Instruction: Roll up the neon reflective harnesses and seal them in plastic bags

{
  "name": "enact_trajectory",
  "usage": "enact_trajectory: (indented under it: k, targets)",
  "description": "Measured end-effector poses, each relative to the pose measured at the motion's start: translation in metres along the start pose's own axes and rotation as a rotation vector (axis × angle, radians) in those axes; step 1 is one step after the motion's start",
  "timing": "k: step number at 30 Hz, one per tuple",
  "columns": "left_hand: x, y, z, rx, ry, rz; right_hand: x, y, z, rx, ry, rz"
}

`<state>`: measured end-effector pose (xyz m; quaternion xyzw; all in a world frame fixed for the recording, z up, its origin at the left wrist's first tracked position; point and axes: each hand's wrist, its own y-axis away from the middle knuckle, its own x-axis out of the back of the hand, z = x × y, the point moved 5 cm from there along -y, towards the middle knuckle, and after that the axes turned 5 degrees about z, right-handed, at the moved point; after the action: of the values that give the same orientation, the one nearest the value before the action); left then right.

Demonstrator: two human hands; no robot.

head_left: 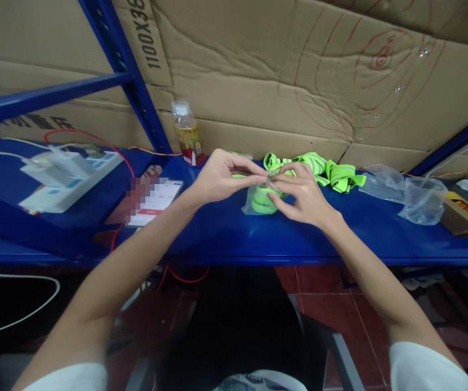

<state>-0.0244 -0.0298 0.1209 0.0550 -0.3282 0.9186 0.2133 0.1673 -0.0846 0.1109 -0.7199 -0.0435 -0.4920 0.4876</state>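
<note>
A clear plastic bag (247,205) stands on the blue shelf surface, holding a rolled neon-green strap (263,203) with a paler stripe. My left hand (223,176) pinches the top edge of this bag between thumb and fingers. From the other side, my right hand (303,193) grips the bag's mouth with its fingertips close to the left ones. The right fingers cover part of the roll. Behind my right hand lies a heap of green reflective straps (340,176), loosely folded and bunched.
Crumpled clear bags (423,201) lie to the right, beside an open cardboard box (466,217). On the left are a phone (158,202), a white power strip (69,187) with cables, and a drink bottle (189,141). Blue posts (130,76) and a cardboard wall (250,76) bound the back.
</note>
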Motion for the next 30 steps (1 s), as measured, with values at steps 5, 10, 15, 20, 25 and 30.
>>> enact_trajectory:
  k: [5,10,15,20,25,30]
  targets:
    - [-0.001,-0.002,-0.011,0.026,0.035,0.151,0.007,-0.005,0.007,-0.146,-0.139,0.099]
    - [0.002,-0.006,-0.024,0.032,0.05,0.225,0.019,0.001,0.038,-0.364,-0.27,0.349]
    - [-0.003,-0.011,-0.044,0.051,0.103,0.224,-0.013,0.012,0.064,-0.649,-0.73,0.256]
    - [-0.027,-0.008,-0.063,0.146,0.269,0.264,-0.02,0.024,0.061,-0.708,-0.794,0.454]
    - [-0.038,-0.01,-0.055,0.03,0.178,0.352,0.001,0.017,0.052,-0.51,-0.543,0.37]
    - [-0.035,-0.026,-0.058,-0.051,0.021,0.396,0.001,0.001,0.075,-0.479,-0.582,0.196]
